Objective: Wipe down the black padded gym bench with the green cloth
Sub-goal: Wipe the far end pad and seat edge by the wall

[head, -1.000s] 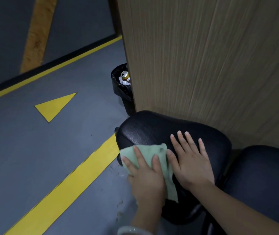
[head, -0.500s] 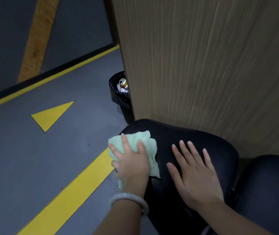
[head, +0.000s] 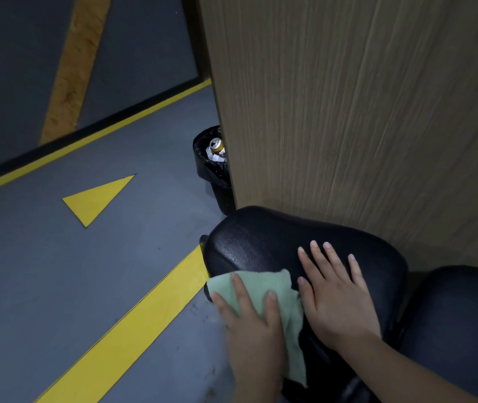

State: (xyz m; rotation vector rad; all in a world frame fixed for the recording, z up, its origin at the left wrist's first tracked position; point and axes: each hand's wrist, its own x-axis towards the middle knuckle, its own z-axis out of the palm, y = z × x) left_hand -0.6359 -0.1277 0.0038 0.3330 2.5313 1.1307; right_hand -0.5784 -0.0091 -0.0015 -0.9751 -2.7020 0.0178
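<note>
The black padded gym bench [head: 264,239] fills the lower right, with a second black pad [head: 458,318] to its right. A pale green cloth [head: 261,282] lies over the near left edge of the bench pad. My left hand [head: 249,324] presses flat on the cloth with straight, spread fingers. My right hand [head: 333,295] rests flat on the bare top of the pad, just right of the cloth, fingers spread.
A tall wood-grain panel [head: 348,112] stands right behind the bench. A black bin [head: 211,170] with a can and paper in it sits at the panel's corner. The grey floor [head: 57,271] carries yellow lines and a yellow triangle [head: 98,199].
My left hand has slid the cloth back from the far left corner of the pad toward me along its near edge. The right hand has stayed flat on the pad.
</note>
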